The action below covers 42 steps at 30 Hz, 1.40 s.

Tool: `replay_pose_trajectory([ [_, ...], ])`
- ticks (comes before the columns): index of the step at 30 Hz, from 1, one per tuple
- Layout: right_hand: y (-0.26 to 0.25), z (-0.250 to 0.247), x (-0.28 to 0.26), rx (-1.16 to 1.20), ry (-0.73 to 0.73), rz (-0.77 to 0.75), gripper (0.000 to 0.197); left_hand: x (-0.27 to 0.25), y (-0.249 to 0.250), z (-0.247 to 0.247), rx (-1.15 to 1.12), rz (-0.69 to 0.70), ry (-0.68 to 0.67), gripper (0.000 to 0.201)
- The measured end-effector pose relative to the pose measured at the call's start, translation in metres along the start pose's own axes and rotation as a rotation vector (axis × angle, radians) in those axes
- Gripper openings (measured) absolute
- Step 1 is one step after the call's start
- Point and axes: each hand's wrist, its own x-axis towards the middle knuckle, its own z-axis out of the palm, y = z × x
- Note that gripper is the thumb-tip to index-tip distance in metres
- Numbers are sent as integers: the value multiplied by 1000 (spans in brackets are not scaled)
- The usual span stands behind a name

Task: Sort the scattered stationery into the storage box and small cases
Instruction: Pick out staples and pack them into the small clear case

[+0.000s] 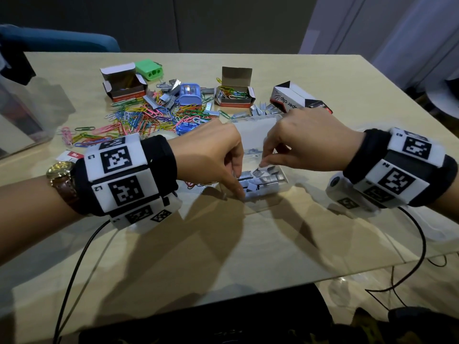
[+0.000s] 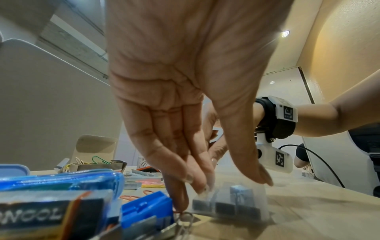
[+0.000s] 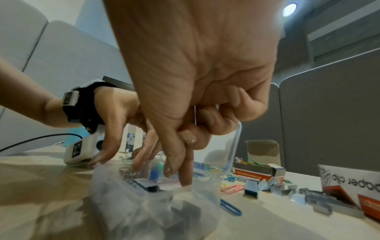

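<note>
Staple-packing step: left hand (image 1: 211, 155) fingers extended, bracing the clear plastic hinged case (image 1: 258, 187); right hand (image 1: 298, 142) fingertips pinched over the silver staple strips (image 1: 260, 181) inside, contents unclear; next, seat strips flat.

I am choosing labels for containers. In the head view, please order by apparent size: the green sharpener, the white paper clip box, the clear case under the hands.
1. clear case, partly hidden by hands
2. white paper clip box
3. green sharpener, though it lies farthest from the camera

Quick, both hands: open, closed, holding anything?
Left hand: open, straight fingers reaching into the clear plastic staple case.
Right hand: fingers curled over the case; any hold cannot be told.
</note>
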Motion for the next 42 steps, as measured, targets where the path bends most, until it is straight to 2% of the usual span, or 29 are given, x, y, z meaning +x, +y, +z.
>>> replay_pose_trajectory([
  [4, -3, 0, -1, 26, -57, -29, 19, 1, 0, 1, -5, 0, 0, 34],
  [13, -6, -5, 2, 137, -57, 33, 18, 0, -1, 0, -10, 1, 4, 36],
  [21, -11, -5, 0, 222, -135, 38, 17, 1, -2, 0, -14, 8, 0, 34],
  [33, -11, 0, 0, 302, -148, 63, 16, 1, -3, 0, -19, 10, -1, 32],
  [39, -8, 2, -2, 329, -73, 64, 13, 1, -2, 0, -4, 11, 6, 34],
  [42, -7, 4, 0, 316, -94, 41, 14, 1, -2, 0, 0, 8, 1, 34],
])
